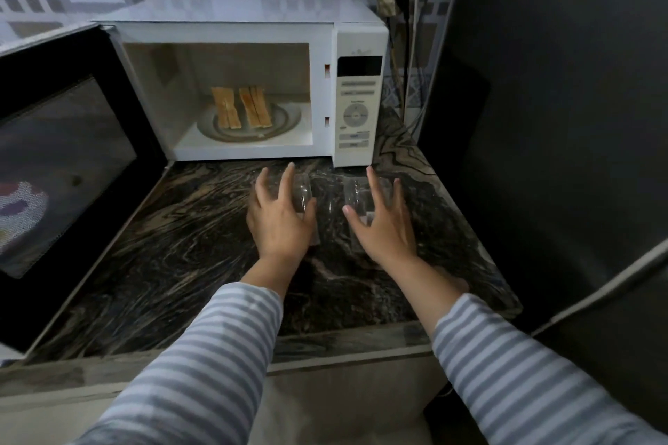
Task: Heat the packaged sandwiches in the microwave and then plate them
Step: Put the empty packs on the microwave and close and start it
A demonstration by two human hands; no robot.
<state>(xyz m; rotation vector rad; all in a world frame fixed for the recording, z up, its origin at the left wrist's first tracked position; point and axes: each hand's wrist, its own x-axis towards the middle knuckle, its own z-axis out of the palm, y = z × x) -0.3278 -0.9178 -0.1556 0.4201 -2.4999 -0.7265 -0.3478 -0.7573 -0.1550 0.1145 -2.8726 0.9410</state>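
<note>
Head view. A white microwave (231, 83) stands at the back of a dark marbled surface (173, 245), its door (61, 170) swung fully open to the left. Inside, two sandwiches (241, 107) stand on edge on a plate (282, 123), side by side, the left one (226, 107) just apart from the right one (255, 106). Their long axes run front to back, the near ends pointing toward the opening and the far ends leaning slightly left.

In front of the microwave lie two clear plastic packages, left (302, 193) and right (356, 197), on the surface. The left hand (278, 217) rests on the left package with its fingers spread and nearly straight; the right hand (383, 224) does likewise on the right package. Whether either thumb curls round the plastic I cannot tell. Striped sleeves (202, 365) cover both forearms.
</note>
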